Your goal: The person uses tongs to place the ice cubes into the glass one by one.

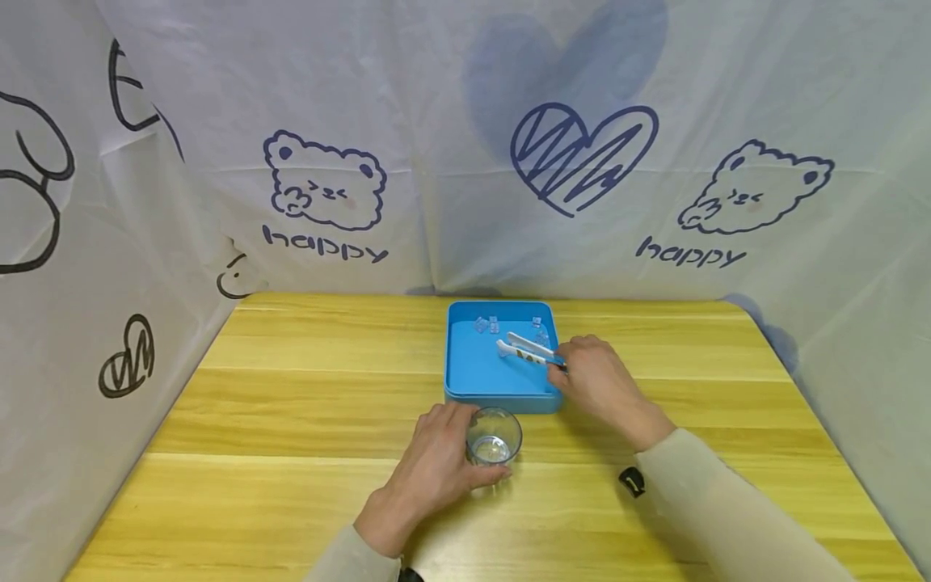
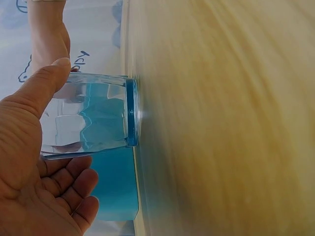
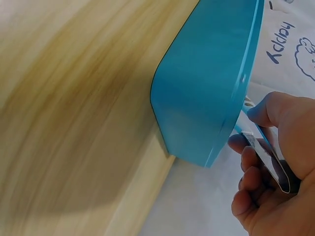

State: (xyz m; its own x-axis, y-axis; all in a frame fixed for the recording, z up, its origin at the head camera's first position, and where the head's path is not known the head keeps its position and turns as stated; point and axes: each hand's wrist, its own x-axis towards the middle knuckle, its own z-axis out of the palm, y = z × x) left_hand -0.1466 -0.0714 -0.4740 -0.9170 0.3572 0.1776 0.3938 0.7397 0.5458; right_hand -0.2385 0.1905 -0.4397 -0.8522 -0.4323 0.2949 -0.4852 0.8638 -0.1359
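A clear drinking glass [image 1: 494,436] stands upright on the table just in front of a blue box [image 1: 503,402]. My left hand [image 1: 440,453] grips the glass from the left, its thumb on the near side; in the left wrist view the thumb and fingers lie around the glass [image 2: 83,115]. My right hand [image 1: 596,380] holds a pair of tongs [image 1: 531,353] with white tips, reaching over the box's right side. Several clear cubes [image 1: 482,324] lie in the box along its far side. Whether the tips hold a cube is too small to tell.
The wooden table [image 1: 305,388] carries the box at its back middle. A white cloth [image 1: 451,162] with blue drawings hangs behind the table and at both sides. A black clip-like piece [image 1: 632,482] sits at the right sleeve.
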